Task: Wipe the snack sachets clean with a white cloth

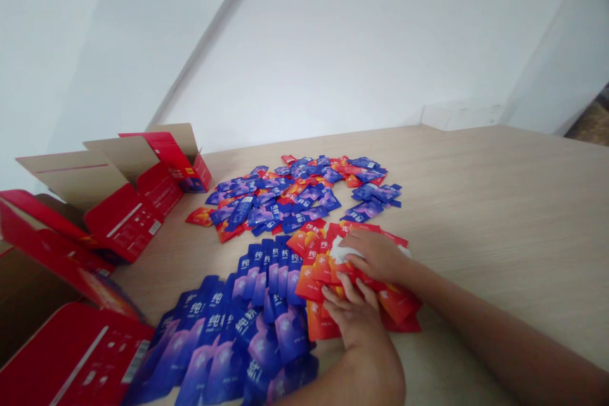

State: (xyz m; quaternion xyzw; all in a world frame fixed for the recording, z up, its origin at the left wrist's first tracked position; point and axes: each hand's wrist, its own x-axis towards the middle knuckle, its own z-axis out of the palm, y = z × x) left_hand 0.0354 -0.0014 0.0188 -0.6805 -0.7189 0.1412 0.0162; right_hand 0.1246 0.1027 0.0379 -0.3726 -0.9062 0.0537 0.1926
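Both of my hands rest on a fanned pile of orange-red packets [314, 266] on the wooden table [499, 203]. My left hand [356, 314] lies flat on the near packets, fingers stretched out. Just beyond it, my right hand [377, 255] curls over a crumpled white wipe [340, 250] and presses it onto the packets. To the left, a fanned row of blue-purple packets [238, 330] runs toward me.
A loose heap of mixed blue and orange packets [299, 193] lies farther back. Open red cardboard boxes [124, 196] stand at the left edge, with another red box [71, 355] at the near left. A white wall rises behind the table.
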